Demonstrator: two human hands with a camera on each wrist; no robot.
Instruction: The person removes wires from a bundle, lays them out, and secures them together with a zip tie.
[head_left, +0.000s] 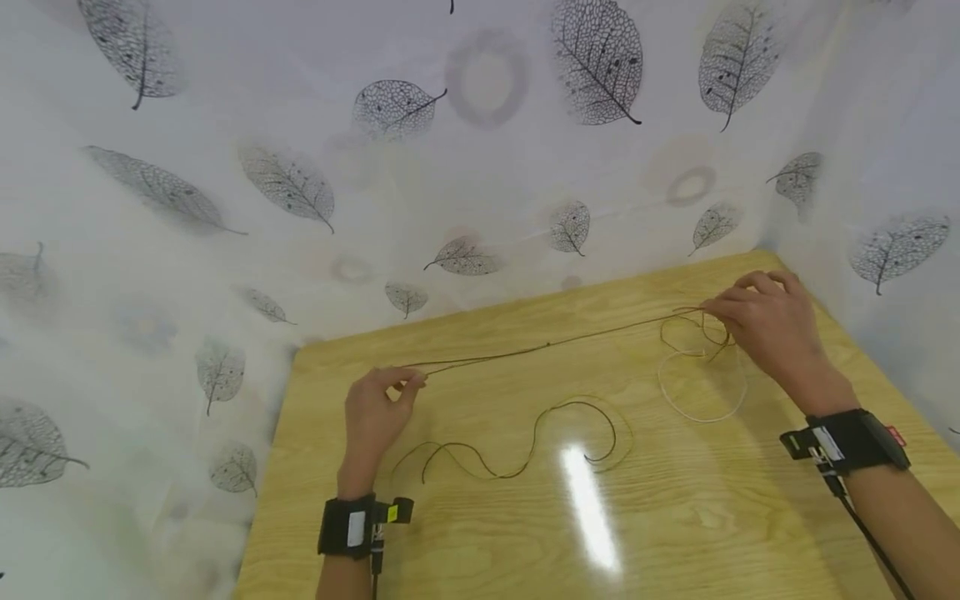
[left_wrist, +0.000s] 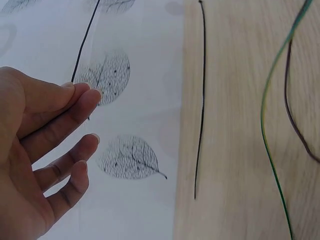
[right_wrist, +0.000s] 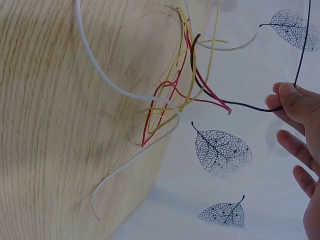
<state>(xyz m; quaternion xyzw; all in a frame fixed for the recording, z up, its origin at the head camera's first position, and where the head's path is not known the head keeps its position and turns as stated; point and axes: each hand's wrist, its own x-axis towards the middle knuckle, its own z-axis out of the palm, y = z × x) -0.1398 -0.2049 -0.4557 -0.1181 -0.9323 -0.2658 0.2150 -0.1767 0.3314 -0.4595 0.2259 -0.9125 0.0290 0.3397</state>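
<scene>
A thin black wire (head_left: pixel 622 328) stretches between my two hands, above the far part of the table. My left hand (head_left: pixel 375 412) pinches it between thumb and index finger, its other fingers loosely bent. At the far right, my right hand (head_left: pixel 776 325) pinches the wire, and a curved free end runs past those fingertips in the right wrist view. Below my right hand lie loosely tangled red wire (right_wrist: pixel 150 107), yellow wire (right_wrist: pixel 215 35) and white wire (right_wrist: pixel 120 91). Another black wire (left_wrist: pixel 203 100) lies nearly straight near the table's far edge.
A green wire (left_wrist: pixel 263 120) and a dark brown wire (left_wrist: pixel 287 95) lie in waves on the middle of the wooden table (head_left: pixel 675 517). Leaf-patterned white sheeting (head_left: pixel 420 200) surrounds the table's back and sides. Light glares on the tabletop.
</scene>
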